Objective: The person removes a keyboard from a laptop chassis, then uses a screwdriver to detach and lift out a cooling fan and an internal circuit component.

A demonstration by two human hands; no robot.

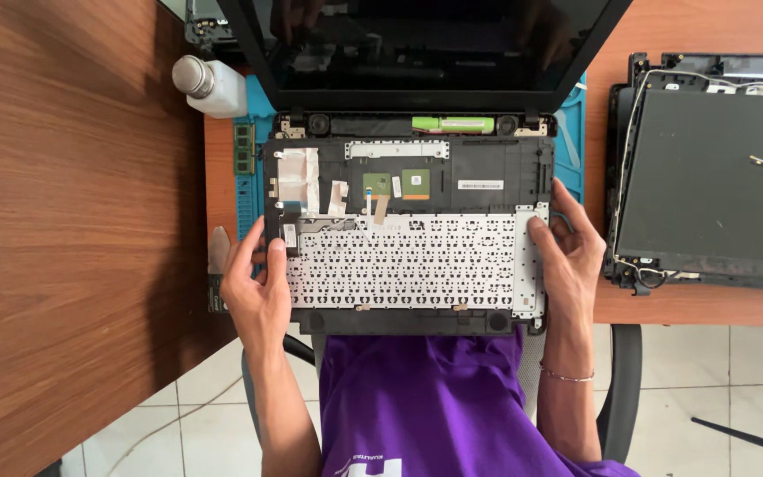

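A disassembled black laptop [417, 177] lies open on the desk, its dark screen [417, 44] tilted away from me. A white metal keyboard backing plate [408, 261] rests face down on the black palm-rest cover. My left hand [256, 287] grips the plate's left edge, thumb on top. My right hand [570, 252] holds the right edge, fingers curled around the side. Small green circuit boards [396, 184] and white tape patches [298, 177] show on the cover above the plate.
A blue work mat [247, 190] lies under the laptop. A white bottle with a metal cap [207, 84] lies at the back left. Another opened laptop shell [708, 177] with loose wires sits to the right. A wooden panel [64, 238] fills the left.
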